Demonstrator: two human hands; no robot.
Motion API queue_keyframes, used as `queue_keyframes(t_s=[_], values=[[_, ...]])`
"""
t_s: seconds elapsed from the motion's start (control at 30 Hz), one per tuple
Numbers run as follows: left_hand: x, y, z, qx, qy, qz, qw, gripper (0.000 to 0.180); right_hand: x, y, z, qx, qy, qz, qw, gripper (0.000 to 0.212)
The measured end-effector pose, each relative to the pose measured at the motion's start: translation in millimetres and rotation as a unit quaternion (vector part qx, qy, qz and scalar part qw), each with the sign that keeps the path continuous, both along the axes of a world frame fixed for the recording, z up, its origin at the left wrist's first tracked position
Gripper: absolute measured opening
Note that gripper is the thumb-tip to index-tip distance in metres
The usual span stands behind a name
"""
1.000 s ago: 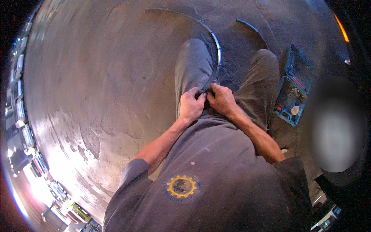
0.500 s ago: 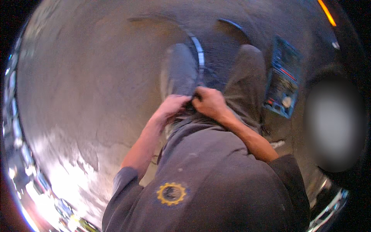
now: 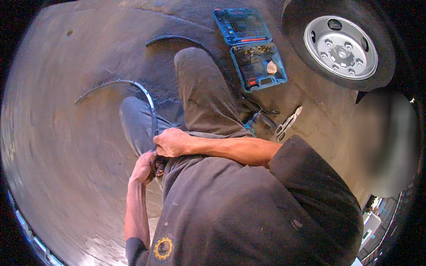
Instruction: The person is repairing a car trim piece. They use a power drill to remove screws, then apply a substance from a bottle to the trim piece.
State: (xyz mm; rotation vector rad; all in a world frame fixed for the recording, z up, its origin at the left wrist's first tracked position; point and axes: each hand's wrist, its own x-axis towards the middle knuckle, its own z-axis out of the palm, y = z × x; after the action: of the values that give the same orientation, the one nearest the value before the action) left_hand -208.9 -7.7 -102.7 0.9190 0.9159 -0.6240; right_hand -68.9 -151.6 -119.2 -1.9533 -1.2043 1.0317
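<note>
A long curved dark strip [image 3: 149, 98] arcs over my left knee, and its near end runs down to my hands. My right hand [image 3: 172, 142] is closed, its fingers pinching the strip just above my lap. Right below it, my left hand [image 3: 143, 167] curls around something dark, mostly hidden by the fingers; whether this is the strip's end I cannot tell. The hands are close together, left of my belly. A second curved strip [image 3: 175, 37] lies on the floor beyond my knees.
An open blue tool case [image 3: 239, 71] with assorted tools lies ahead to the right. Snips [image 3: 289, 124] and dark-handled tools [image 3: 263, 118] lie on the floor by my right thigh. A large wheel [image 3: 341, 48] with a silver rim stands at the far right.
The view has swung right, bringing the wheel and snips into sight and shifting hands, knees and tool case leftward. Both hands stay closed and close together at the strip's near end.
</note>
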Motion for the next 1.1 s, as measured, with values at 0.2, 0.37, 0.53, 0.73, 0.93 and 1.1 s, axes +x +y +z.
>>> queue_keyframes(t_s=[0.2,0.37,0.53,0.73,0.93,1.1], values=[[12,-11,13,0.082,-0.079,-0.122,0.986,0.037,-1,-8,-8,0.022,-0.009,-0.007,1.000,0.030],[9,-1,-14,0.043,-0.040,-0.091,0.994,0.033,-12,-14,-25,0.072,-0.084,0.022,0.994,0.021],[14,21,-22,0.057,0.002,-0.088,0.995,0.019,-18,-23,-8,0.111,-0.101,-0.006,0.989,0.019],[46,1,47,0.297,0.081,-0.157,0.938,0.029,18,-43,13,0.088,-0.032,-0.024,0.995,0.041],[-15,83,-69,0.537,-0.193,-0.471,0.673,0.030,95,-97,16,0.157,-0.068,-0.189,0.967,0.039],[27,7,30,0.320,-0.054,-0.038,0.945,0.031,122,-122,18,0.142,-0.018,-0.262,0.954,0.033]])
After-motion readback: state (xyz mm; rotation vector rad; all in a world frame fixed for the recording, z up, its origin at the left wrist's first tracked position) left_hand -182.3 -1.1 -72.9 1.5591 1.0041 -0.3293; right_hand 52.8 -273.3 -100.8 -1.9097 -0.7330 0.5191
